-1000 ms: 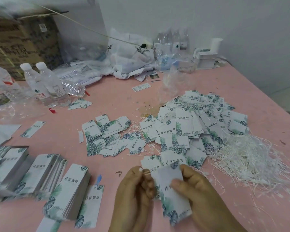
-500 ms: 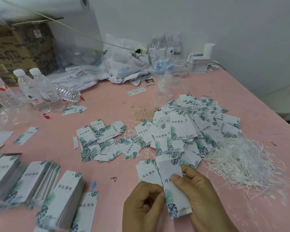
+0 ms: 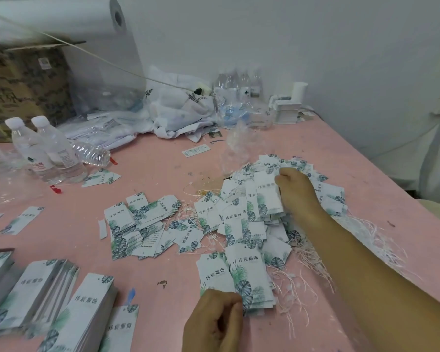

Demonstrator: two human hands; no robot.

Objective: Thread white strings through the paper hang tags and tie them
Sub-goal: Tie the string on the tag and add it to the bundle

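Unthreaded stacks (image 3: 36, 298): lower left of the pink table (image 3: 150, 168), neat, no strings visible; work likely left.
Left hand (image 3: 214, 323): bottom centre, grip curled, pinching a small bundle of tags (image 3: 249, 275).
Threaded pile (image 3: 241, 212): centre right; many appear done.
Right hand (image 3: 294, 189): on that pile, grip closed on one tag.
White strings (image 3: 310, 262): loose, right.

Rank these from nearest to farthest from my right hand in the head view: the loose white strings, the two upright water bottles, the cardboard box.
From the right hand:
1. Loose white strings, just right of and below the forearm.
2. Upright water bottles, far left of the table.
3. Cardboard box, back left corner.
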